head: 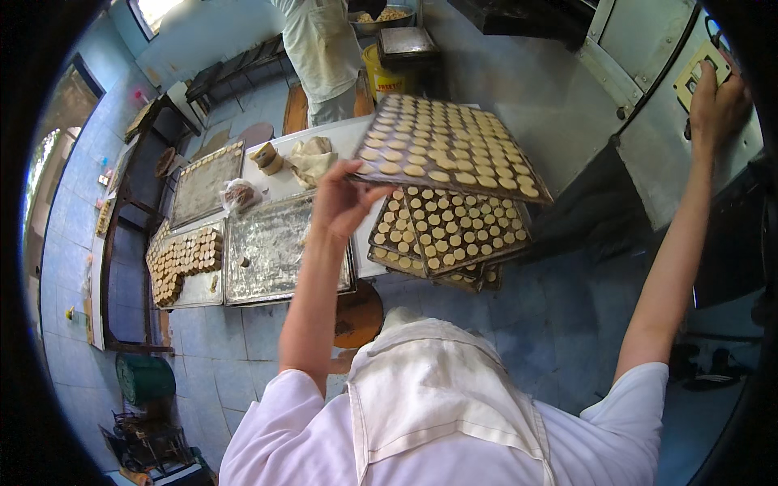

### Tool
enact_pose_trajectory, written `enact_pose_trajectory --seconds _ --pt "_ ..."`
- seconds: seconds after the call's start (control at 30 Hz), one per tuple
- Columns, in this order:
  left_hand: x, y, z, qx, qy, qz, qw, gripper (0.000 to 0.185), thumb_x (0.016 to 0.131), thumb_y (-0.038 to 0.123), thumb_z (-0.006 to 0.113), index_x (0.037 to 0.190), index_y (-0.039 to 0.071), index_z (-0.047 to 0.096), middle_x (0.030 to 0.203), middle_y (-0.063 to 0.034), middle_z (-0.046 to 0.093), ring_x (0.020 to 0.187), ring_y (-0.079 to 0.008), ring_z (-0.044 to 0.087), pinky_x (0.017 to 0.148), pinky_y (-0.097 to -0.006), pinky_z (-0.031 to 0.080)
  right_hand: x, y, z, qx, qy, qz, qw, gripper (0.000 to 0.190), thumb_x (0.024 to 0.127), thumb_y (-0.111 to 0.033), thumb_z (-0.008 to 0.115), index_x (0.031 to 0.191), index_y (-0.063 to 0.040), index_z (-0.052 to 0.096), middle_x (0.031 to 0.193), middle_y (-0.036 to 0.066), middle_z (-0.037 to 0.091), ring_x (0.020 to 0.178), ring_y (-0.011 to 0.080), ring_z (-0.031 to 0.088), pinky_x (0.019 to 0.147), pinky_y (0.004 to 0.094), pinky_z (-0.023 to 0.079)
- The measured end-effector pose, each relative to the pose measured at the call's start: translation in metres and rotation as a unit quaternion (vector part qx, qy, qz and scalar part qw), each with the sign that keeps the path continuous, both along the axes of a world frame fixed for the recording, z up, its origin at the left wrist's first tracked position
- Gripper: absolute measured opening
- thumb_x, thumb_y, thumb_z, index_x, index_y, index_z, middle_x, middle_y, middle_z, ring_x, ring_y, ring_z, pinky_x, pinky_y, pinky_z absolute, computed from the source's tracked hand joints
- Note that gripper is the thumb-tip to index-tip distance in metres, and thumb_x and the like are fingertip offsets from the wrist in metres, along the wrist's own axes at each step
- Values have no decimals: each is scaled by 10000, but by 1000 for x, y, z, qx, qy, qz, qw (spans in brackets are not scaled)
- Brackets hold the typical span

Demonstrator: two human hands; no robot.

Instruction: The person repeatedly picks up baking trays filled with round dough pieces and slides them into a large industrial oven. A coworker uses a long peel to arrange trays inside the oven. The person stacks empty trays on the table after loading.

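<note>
My left hand [347,203] grips the near left corner of a dark metal baking tray [453,146], thumb below and fingers over the edge. Rows of pale round dough pieces cover this tray, which is tilted and raised above a fanned stack of similar trays [468,225], also bearing dough rounds. Far to the right, my right hand [717,91] is wrapped around a cream-coloured control box [693,79] on a metal panel. Its thumb lies on the box's front; the other fingers are partly hidden.
Left of the stack, a white table [346,136] holds a bare metal tray [267,249], a tray of small cylindrical pieces [188,255], a plastic bag [239,194] and a cloth [313,161]. A person in a white apron [322,54] stands beyond. A round stool [358,313] is below.
</note>
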State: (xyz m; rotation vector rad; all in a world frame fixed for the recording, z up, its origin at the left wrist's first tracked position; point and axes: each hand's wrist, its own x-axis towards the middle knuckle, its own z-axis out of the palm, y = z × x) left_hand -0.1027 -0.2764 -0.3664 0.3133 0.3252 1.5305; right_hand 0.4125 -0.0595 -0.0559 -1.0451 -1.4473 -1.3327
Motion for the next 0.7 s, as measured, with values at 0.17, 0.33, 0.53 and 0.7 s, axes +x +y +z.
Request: enact_pose_trajectory --seconds 0.17,0.33,0.53,0.7 --pt "-34 -42 86 81 144 114 980 514 971 113 551 1414 -128 453 1406 -272 590 1233 -397 647 995 -541 617 -18 -6 -5 72 15 14 997 325 915 -352 673 1159 -171 789 1128 118 736 1064 306 685 960 434 513" --pt "-34 -81 176 220 157 92 958 478 1008 152 555 1372 -147 472 1341 -281 630 1228 -390 648 1043 -520 581 -27 -5 -13 117 56 70 989 319 912 -342 679 1169 -177 771 1125 105 705 1082 313 659 976 451 491" --pt "-32 -83 256 301 216 67 927 453 1041 179 562 1391 -93 467 1347 -255 617 1224 -317 644 1092 -429 545 -22 -10 -8 138 12 80 987 305 913 -333 646 1165 -182 727 1002 121 663 1002 324 628 892 496 473" --pt "-22 -66 303 296 83 -120 944 465 1051 141 540 1430 -93 410 1387 -279 560 1218 -299 631 1107 -393 537 -43 -13 -17 127 46 118 984 344 936 -324 621 1226 -150 682 1145 207 658 1159 418 584 1009 555 409"
